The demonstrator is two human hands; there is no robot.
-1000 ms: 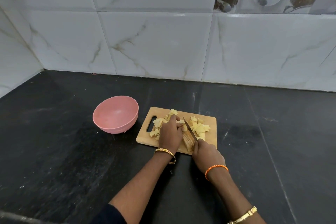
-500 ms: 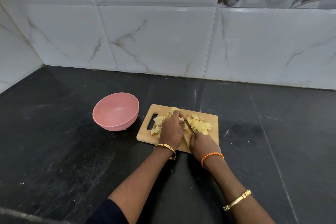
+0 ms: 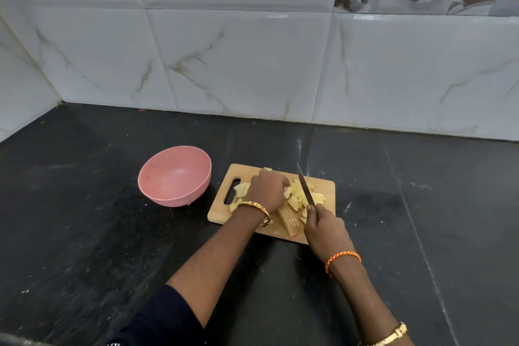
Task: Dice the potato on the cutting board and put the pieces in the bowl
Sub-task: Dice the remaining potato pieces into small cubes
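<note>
A wooden cutting board point(image 3: 327, 191) lies on the black counter with yellow potato pieces point(image 3: 297, 196) scattered over it. A sliced strip of potato point(image 3: 289, 219) lies near the board's front edge. My left hand point(image 3: 266, 188) is curled over potato pieces at the board's middle, its fingers hidden from me. My right hand point(image 3: 323, 223) grips the handle of a knife point(image 3: 305, 188), whose blade is lifted and points away from me above the pieces. The pink bowl point(image 3: 174, 175) stands left of the board with nothing inside.
The black stone counter point(image 3: 84, 233) spreads wide on both sides of the board. White marbled wall tiles point(image 3: 238, 64) rise behind it and along the left corner.
The knife blade has risen off the potato and shifted right. My right hand drew back toward me. The left hand stayed on the pieces.
</note>
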